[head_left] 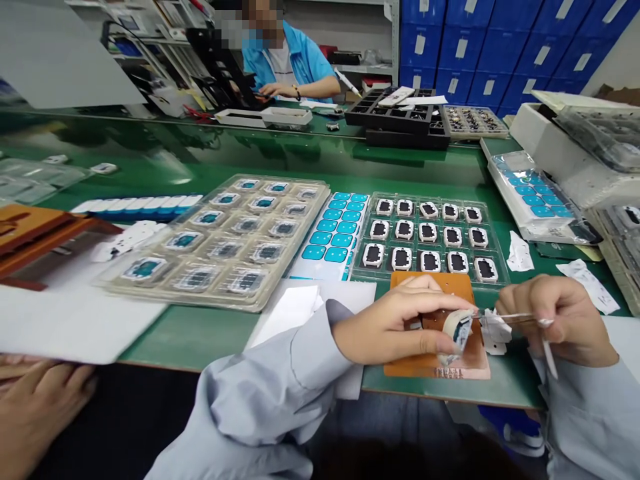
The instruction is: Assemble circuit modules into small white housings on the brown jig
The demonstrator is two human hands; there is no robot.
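Head view forward, down; left hand [390, 327], right hand [560, 320] seemingly near.

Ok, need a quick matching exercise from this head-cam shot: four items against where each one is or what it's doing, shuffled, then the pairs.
Items:
1. left hand
2. right hand
3. orange pad
4. blue sticker sheet

Places or states:
A. between the teal-centred parts tray and the black-centred parts tray
B. gripping tweezers
C. pinching a small white part
D. under both hands, on the green bench

Pairs: 1-C, 2-B, 3-D, 4-A
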